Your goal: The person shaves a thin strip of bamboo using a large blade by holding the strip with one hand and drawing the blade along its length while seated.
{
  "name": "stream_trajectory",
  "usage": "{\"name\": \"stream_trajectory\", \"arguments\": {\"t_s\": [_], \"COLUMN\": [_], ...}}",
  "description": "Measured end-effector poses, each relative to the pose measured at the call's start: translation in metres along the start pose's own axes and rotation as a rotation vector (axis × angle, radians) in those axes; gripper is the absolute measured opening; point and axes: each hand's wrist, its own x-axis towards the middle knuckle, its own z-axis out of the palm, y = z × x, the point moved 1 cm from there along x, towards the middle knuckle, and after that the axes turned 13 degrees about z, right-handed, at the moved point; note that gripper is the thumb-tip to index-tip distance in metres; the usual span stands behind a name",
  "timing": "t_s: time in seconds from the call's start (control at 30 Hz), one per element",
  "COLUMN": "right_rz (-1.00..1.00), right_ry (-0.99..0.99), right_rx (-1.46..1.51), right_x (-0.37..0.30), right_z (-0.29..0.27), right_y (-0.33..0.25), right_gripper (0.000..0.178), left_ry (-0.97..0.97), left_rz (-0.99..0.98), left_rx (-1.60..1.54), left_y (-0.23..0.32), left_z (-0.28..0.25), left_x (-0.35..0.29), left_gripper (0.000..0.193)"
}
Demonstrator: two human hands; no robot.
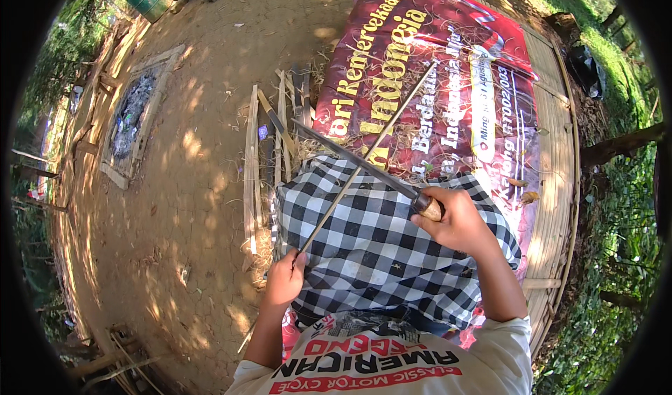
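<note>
Thin strip (330, 211) over checkered cloth (371, 269), left hand (285, 281) clasping it at cloth's left edge, right hand (456, 221) gripping knife (389, 178) above cloth

Bare dirt (210, 206) is lying wide open left of frame, so my left hand (285, 279) is having loads of room that way, but loose strips (250, 164) are cluttering the patch left of centre. Mid-frame, my knife (388, 179) and the thin stick (329, 209) are crossing, so they're blocking anything going straight through.
</note>
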Motion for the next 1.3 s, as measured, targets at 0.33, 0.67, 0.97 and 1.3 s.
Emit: {"name": "stream_trajectory", "arguments": {"t_s": [0.33, 0.67, 0.97, 1.3], "right_rz": [0.477, 0.498, 0.549, 0.580], "right_ry": [-0.190, -0.209, -0.363, -0.247], "right_rx": [0.577, 0.646, 0.541, 0.569], "right_x": [0.038, 0.034, 0.019, 0.013], "right_z": [0.060, 0.071, 0.084, 0.099], "right_y": [0.031, 0.049, 0.051, 0.065], "right_gripper": [0.020, 0.013, 0.015, 0.016], "left_ry": [0.012, -0.105, -0.173, -0.089], "left_rz": [0.143, 0.119, 0.080, 0.105], "left_rx": [0.138, 0.089, 0.029, -0.035], "left_y": [-0.031, -0.033, -0.041, -0.047], "left_z": [0.019, 0.009, 0.009, 0.010], "left_x": [-0.022, -0.010, -0.007, -0.004], "left_gripper": [0.020, 0.024, 0.024, 0.022]}}
